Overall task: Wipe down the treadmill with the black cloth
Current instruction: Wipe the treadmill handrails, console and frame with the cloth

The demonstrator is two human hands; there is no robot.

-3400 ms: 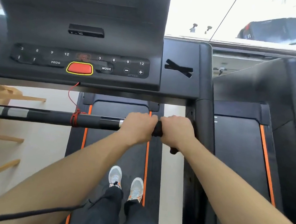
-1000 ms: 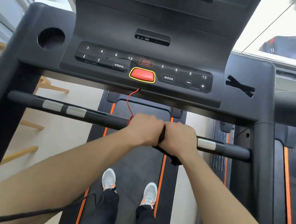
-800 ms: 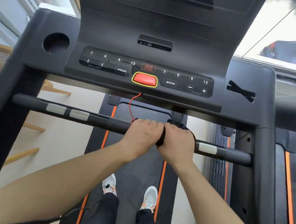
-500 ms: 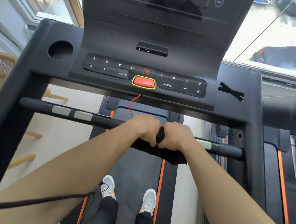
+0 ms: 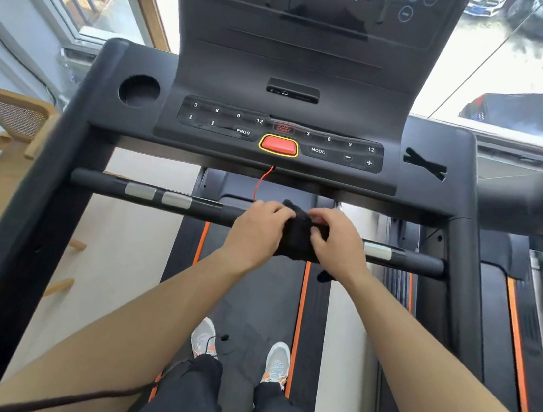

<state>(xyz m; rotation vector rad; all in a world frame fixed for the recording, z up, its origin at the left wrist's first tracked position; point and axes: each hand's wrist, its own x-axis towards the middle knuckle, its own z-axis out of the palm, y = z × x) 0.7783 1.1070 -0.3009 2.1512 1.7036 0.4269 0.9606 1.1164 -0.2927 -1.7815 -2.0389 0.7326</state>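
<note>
Cloth (image 5: 295,238) opened, between left hand (image 5: 258,228), right hand (image 5: 335,243)

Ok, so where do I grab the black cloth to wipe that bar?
Grip the black cloth where it drapes over the handlebar, coming from above, like the left hand and right hand at its ends. The handlebar is round, so curled fingers should pin it.

Both hands' grip on black cloth (image 5: 295,235), draped over treadmill handlebar (image 5: 201,205)

Strong daylight pours through the large glass window (image 5: 525,49) at upper right, washing it pale. Glossy black treadmill console (image 5: 299,61) reflects faintly. Frame edges bow; slight blur.
</note>
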